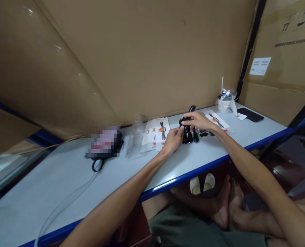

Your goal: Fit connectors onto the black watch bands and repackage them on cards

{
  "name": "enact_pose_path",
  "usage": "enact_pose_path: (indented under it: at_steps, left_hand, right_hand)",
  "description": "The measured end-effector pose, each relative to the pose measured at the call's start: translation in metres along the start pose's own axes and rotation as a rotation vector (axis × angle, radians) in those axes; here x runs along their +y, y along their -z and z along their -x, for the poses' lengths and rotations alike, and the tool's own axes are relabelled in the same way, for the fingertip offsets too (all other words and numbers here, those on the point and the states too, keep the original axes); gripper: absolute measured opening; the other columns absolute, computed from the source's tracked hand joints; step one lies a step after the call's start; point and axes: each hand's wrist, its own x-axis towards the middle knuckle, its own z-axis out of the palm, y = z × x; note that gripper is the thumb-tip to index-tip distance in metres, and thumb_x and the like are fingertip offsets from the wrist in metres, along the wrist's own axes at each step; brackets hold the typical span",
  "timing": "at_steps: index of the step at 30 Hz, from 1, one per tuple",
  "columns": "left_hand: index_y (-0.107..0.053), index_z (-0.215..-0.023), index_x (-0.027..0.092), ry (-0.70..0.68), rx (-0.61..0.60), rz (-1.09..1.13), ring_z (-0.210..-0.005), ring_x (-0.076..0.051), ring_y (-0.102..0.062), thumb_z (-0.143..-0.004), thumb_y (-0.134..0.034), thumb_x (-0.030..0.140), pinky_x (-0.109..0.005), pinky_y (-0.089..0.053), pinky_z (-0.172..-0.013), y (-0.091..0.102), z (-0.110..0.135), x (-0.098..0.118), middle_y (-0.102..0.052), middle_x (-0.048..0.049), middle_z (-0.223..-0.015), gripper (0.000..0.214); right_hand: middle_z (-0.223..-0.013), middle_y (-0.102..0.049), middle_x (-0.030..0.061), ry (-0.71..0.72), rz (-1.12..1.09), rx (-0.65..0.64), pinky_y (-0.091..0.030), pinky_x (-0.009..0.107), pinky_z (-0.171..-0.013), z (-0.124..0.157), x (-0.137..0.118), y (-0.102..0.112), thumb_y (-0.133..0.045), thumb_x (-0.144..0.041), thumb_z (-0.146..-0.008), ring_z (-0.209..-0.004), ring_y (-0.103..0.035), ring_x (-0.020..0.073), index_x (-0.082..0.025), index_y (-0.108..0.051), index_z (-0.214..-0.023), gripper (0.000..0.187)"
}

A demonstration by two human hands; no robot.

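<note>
Both my hands meet over a small bunch of black handled tools (190,134) standing on the pale table (65,185). My left hand (173,140) pinches the bunch from the left side. My right hand (197,120) is closed over its top from the right. A few loose black pieces (204,133) lie just right of the bunch. Printed cards showing a black and orange tool (156,133) lie flat beside my left hand, and another such card (215,120) lies behind my right wrist.
A black pouch with a blurred patch (104,147) and a cable (65,202) lie at the left. Clear plastic bags (134,137) sit by the cards. A wrapped cup (226,99) and a black phone (250,115) stand at the right. Cardboard walls (142,51) close the back.
</note>
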Motion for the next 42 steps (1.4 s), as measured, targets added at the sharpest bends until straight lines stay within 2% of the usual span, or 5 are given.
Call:
enact_pose_path:
  at_steps: [7, 12, 20, 31, 42]
  left_hand:
    - [-0.041, -0.069, 0.022, 0.033, 0.006, 0.027, -0.033, -0.008, -0.029, -0.1, -0.041, 0.038, -0.02, -0.014, -0.035, 0.001, 0.005, 0.009, -0.033, 0.0083, -0.044, 0.035]
    - [-0.04, -0.072, 0.022, 0.121, 0.108, -0.035, -0.035, -0.007, -0.029, -0.098, -0.042, 0.029, -0.018, -0.013, -0.035, 0.012, -0.003, 0.015, -0.036, 0.0076, -0.047, 0.027]
    - [-0.034, -0.075, 0.025, 0.225, 0.09, -0.077, -0.034, -0.006, -0.022, -0.084, -0.056, 0.022, -0.016, -0.011, -0.035, 0.021, -0.014, 0.009, -0.03, 0.0116, -0.044, 0.024]
    - [-0.03, -0.06, 0.026, 0.263, -0.049, -0.13, -0.032, -0.004, -0.02, -0.072, -0.058, 0.023, -0.018, -0.007, -0.035, 0.025, -0.016, 0.004, -0.028, 0.0084, -0.039, 0.03]
    - [-0.062, -0.101, 0.016, 0.031, 0.058, -0.979, -0.073, -0.025, -0.069, -0.081, -0.062, 0.028, -0.028, -0.044, -0.06, 0.018, -0.013, 0.009, -0.072, -0.0114, -0.079, 0.023]
  right_hand:
    - [-0.087, -0.072, 0.0031, -0.011, -0.409, 0.2, -0.056, 0.022, -0.06, -0.021, 0.006, 0.017, -0.062, -0.026, -0.097, -0.069, -0.067, 0.0121, -0.018, -0.063, -0.093, 0.009]
    - [-0.078, -0.069, 0.0048, -0.147, -0.097, 0.581, -0.05, 0.02, -0.055, -0.023, 0.042, 0.055, -0.052, -0.024, -0.101, -0.06, -0.06, 0.0107, -0.015, -0.064, -0.083, 0.024]
    - [-0.053, -0.058, 0.0011, -0.397, 0.353, 0.186, -0.037, 0.019, -0.049, -0.011, 0.07, 0.059, -0.069, -0.02, -0.087, -0.047, -0.048, 0.0076, -0.013, -0.061, -0.056, 0.032]
    - [-0.104, -0.077, 0.0144, -0.497, 0.626, 0.246, -0.052, 0.031, -0.076, -0.013, 0.082, 0.056, -0.077, -0.043, -0.079, -0.098, -0.072, 0.0282, -0.017, -0.077, -0.103, 0.035]
    - [-0.139, -0.06, 0.023, -0.103, 0.889, 0.229, -0.045, 0.046, -0.103, -0.05, 0.057, 0.004, -0.043, -0.053, -0.103, -0.128, -0.057, 0.0354, -0.014, -0.061, -0.137, 0.054]
